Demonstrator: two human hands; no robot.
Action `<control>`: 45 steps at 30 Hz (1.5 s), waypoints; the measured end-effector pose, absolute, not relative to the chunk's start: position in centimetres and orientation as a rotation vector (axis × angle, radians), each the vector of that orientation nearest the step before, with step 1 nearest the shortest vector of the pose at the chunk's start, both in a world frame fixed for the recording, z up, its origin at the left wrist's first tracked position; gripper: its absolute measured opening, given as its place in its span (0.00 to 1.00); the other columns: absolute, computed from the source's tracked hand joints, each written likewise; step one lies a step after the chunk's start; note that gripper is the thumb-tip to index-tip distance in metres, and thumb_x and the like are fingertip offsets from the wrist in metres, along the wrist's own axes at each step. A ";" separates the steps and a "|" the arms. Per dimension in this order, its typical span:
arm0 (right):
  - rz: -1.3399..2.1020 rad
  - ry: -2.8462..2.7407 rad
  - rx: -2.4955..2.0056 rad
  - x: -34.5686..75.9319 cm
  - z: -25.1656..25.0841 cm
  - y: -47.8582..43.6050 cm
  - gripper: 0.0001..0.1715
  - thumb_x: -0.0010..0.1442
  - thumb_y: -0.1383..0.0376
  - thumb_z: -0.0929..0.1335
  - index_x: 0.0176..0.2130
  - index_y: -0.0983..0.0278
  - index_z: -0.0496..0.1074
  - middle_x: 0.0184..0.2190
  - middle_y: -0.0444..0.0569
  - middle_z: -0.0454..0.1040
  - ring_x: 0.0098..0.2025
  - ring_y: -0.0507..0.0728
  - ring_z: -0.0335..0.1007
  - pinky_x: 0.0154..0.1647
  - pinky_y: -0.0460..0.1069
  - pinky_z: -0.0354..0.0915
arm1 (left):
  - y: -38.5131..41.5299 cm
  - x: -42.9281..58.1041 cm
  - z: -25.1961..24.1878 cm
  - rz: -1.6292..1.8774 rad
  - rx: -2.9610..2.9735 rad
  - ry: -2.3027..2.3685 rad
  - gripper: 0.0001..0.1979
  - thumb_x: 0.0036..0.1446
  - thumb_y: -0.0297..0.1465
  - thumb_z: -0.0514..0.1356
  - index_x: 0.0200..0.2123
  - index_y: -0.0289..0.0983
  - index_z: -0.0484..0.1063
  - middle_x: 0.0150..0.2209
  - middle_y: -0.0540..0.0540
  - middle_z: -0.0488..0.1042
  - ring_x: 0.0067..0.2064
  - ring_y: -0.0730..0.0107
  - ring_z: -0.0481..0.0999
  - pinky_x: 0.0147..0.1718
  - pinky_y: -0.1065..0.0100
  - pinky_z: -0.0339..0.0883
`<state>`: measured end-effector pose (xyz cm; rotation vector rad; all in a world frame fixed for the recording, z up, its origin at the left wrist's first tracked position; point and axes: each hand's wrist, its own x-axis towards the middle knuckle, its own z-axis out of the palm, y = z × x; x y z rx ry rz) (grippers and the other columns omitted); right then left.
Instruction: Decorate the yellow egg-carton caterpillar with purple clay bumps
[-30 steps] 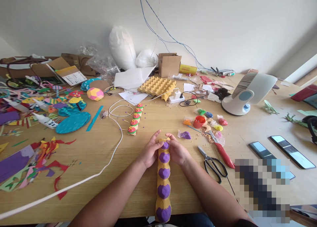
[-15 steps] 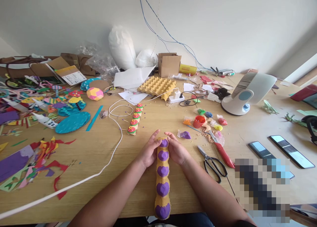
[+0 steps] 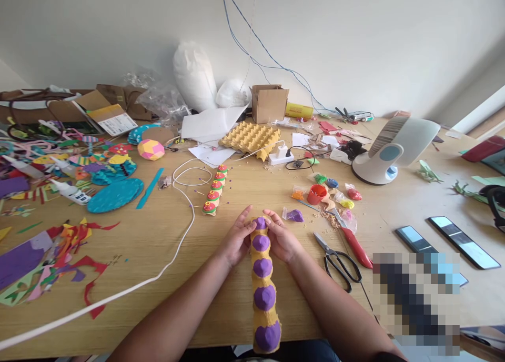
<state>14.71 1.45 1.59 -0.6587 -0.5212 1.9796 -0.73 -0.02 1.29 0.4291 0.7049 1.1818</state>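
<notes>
A long strip cut from an egg carton (image 3: 265,316) points away from me, yellow-brown, with several bumps capped in purple clay. Its far end is pinched between my left hand (image 3: 236,239) and my right hand (image 3: 283,239), thumbs by the farthest purple cap. The near end reaches past the table's front edge. Beyond my left hand lies a decorated egg-carton strip (image 3: 214,191) in red and green, with pins stuck in its sides. A bag of purple clay (image 3: 293,214) rests just past my right hand.
Black-handled scissors (image 3: 338,262) and a red-handled knife (image 3: 357,246) lie to the right, near phones (image 3: 463,241). Clay bags surround a red cup (image 3: 316,194); a white fan (image 3: 389,151) stands behind. A white cable (image 3: 173,262) crosses the left side near paper scraps (image 3: 79,246). An egg tray (image 3: 250,138) lies farther back.
The near end of the purple-capped strip has swung slightly to the right. Both hands keep their hold at its far end, almost unmoved.
</notes>
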 end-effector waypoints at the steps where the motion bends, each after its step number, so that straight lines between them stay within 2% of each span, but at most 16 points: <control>1: 1.983 -0.547 -0.662 14.7 1.8 1.4 0.28 0.54 0.62 0.80 0.50 0.57 0.70 0.35 0.41 0.80 0.35 0.51 0.76 0.38 0.45 0.70 | 0.0 -0.8 1.3 1.193 0.432 0.713 0.44 0.53 0.27 0.72 0.69 0.44 0.57 0.40 0.49 0.82 0.37 0.72 0.81 0.37 0.71 0.73; 6: 1.929 -0.750 -0.679 14.8 2.2 1.4 0.31 0.51 0.62 0.81 0.51 0.56 0.69 0.38 0.42 0.80 0.37 0.51 0.76 0.37 0.45 0.69 | 0.1 -0.9 1.3 1.193 0.415 0.735 0.44 0.52 0.28 0.73 0.68 0.45 0.58 0.39 0.49 0.82 0.36 0.71 0.81 0.35 0.71 0.73; 14: 1.719 -1.091 -0.786 15.2 1.6 2.4 0.25 0.50 0.59 0.81 0.45 0.60 0.74 0.34 0.43 0.78 0.34 0.51 0.74 0.37 0.46 0.68 | 0.2 -0.9 1.3 1.223 0.445 0.736 0.45 0.51 0.27 0.74 0.68 0.44 0.58 0.30 0.54 0.79 0.30 0.74 0.78 0.32 0.73 0.71; 20: 1.779 -1.058 -0.771 15.7 1.8 2.3 0.25 0.53 0.57 0.79 0.48 0.60 0.76 0.39 0.45 0.80 0.36 0.51 0.74 0.37 0.46 0.69 | 0.3 -1.1 1.3 1.228 0.444 0.699 0.45 0.52 0.28 0.73 0.69 0.45 0.56 0.37 0.50 0.81 0.35 0.73 0.80 0.37 0.71 0.72; 26: 1.732 -1.023 -0.751 15.4 1.4 2.3 0.21 0.53 0.60 0.79 0.46 0.60 0.76 0.32 0.43 0.77 0.31 0.50 0.71 0.34 0.45 0.67 | 0.2 -1.1 1.3 1.230 0.453 0.698 0.46 0.52 0.28 0.73 0.70 0.45 0.56 0.36 0.51 0.80 0.33 0.74 0.78 0.36 0.72 0.70; 32: 1.788 -1.021 -0.694 15.3 1.7 2.2 0.22 0.53 0.60 0.80 0.47 0.59 0.76 0.38 0.44 0.77 0.37 0.51 0.72 0.39 0.46 0.69 | 0.2 -1.1 1.4 1.219 0.472 0.718 0.45 0.53 0.30 0.72 0.70 0.46 0.56 0.39 0.49 0.81 0.34 0.72 0.79 0.36 0.71 0.70; 36: 1.746 -0.989 -0.706 15.1 1.5 2.2 0.19 0.55 0.60 0.79 0.45 0.60 0.76 0.34 0.43 0.76 0.34 0.50 0.71 0.37 0.45 0.68 | 0.1 -1.1 1.4 1.210 0.471 0.714 0.45 0.53 0.29 0.73 0.70 0.46 0.56 0.40 0.48 0.81 0.35 0.72 0.79 0.36 0.71 0.70; 41: 1.775 -0.943 -0.681 14.8 1.5 2.1 0.24 0.53 0.63 0.80 0.48 0.59 0.74 0.31 0.40 0.75 0.31 0.50 0.69 0.34 0.44 0.67 | 0.1 -1.2 1.6 1.196 0.458 0.710 0.44 0.54 0.29 0.72 0.69 0.46 0.56 0.40 0.48 0.81 0.36 0.72 0.80 0.37 0.71 0.71; 45: 1.898 -0.782 -0.630 14.9 2.0 1.8 0.26 0.52 0.63 0.80 0.48 0.58 0.72 0.36 0.42 0.78 0.35 0.51 0.74 0.38 0.46 0.69 | 0.1 -1.3 1.7 1.195 0.481 0.683 0.44 0.53 0.28 0.72 0.69 0.46 0.56 0.38 0.50 0.81 0.36 0.72 0.80 0.38 0.71 0.72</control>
